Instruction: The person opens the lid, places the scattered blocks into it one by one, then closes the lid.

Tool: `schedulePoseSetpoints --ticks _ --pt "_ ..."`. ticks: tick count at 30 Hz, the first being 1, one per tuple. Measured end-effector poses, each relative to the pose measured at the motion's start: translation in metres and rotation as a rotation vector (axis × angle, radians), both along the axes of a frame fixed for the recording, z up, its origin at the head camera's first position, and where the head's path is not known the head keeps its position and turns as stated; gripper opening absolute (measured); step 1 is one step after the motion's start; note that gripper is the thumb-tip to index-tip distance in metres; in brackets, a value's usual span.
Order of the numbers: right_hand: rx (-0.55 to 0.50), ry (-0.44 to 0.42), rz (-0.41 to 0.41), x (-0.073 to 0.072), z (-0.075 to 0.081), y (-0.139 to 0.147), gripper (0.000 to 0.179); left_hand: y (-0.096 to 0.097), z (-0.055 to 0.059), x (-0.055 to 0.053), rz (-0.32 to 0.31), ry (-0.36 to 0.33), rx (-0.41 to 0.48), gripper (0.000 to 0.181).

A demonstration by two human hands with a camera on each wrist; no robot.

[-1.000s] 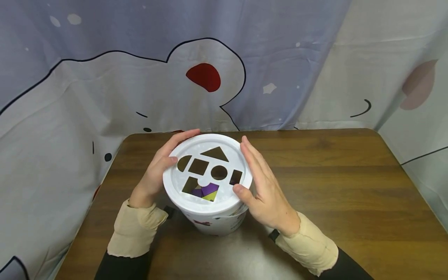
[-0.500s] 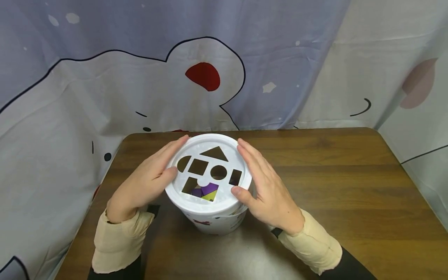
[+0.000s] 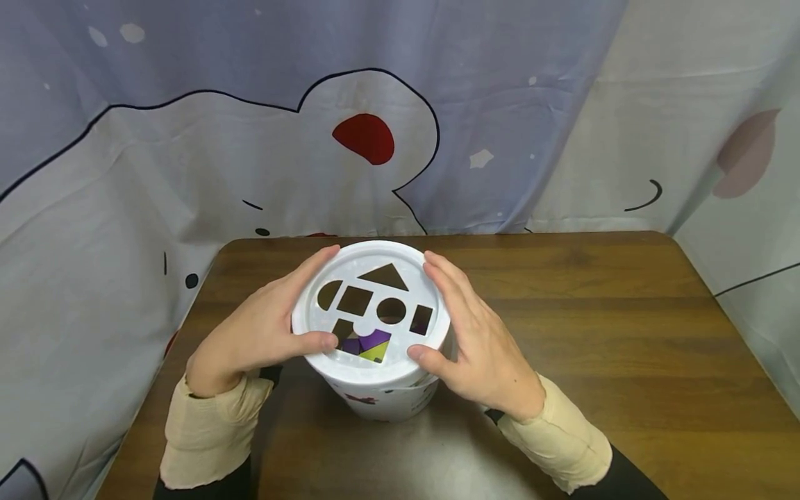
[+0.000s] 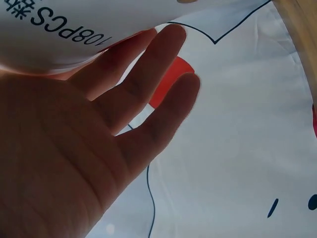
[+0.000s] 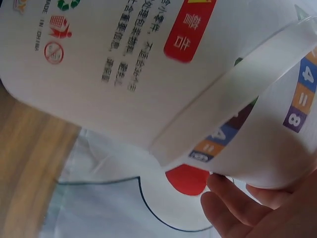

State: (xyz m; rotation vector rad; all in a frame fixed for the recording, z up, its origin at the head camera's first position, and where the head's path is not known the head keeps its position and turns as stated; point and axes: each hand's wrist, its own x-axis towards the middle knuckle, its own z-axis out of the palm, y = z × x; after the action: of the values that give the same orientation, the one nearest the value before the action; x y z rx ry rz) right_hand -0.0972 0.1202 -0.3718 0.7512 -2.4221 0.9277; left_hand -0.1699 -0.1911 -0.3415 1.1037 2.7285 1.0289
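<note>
A white round bucket point(image 3: 387, 406) stands on the brown table, topped by a white lid point(image 3: 367, 324) with several shaped cut-outs. Through one cut-out show purple pieces point(image 3: 375, 339) and a yellow-green piece point(image 3: 375, 353). My left hand point(image 3: 259, 333) lies along the lid's left rim, fingers extended toward the back and thumb on the front-left top. In the left wrist view its fingers point(image 4: 171, 99) spread out beneath the printed bucket. Opposite it, my right hand point(image 3: 484, 354) rests along the right rim, thumb on the lid's front-right edge.
A white carrying handle point(image 5: 228, 99) crosses the bucket's printed side in the right wrist view. The wooden table point(image 3: 612, 347) extends to both sides. A patterned curtain point(image 3: 500, 118) hangs right behind its far edge.
My left hand has shifted its wrist outward to the left, and its thumb has slid forward onto the lid's front-left part. My right thumb has moved slightly nearer. The bucket stays put.
</note>
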Motion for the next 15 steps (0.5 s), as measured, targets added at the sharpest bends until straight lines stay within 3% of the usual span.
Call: schedulePoseSetpoints --ticks 8,15 --pt "0.041 0.031 -0.023 -0.001 0.004 0.003 0.092 0.000 0.000 -0.002 -0.012 -0.022 0.011 0.122" --pt "0.036 -0.006 -0.007 -0.001 0.001 0.002 0.092 0.001 -0.013 -0.003 -0.046 -0.031 0.155 0.115"
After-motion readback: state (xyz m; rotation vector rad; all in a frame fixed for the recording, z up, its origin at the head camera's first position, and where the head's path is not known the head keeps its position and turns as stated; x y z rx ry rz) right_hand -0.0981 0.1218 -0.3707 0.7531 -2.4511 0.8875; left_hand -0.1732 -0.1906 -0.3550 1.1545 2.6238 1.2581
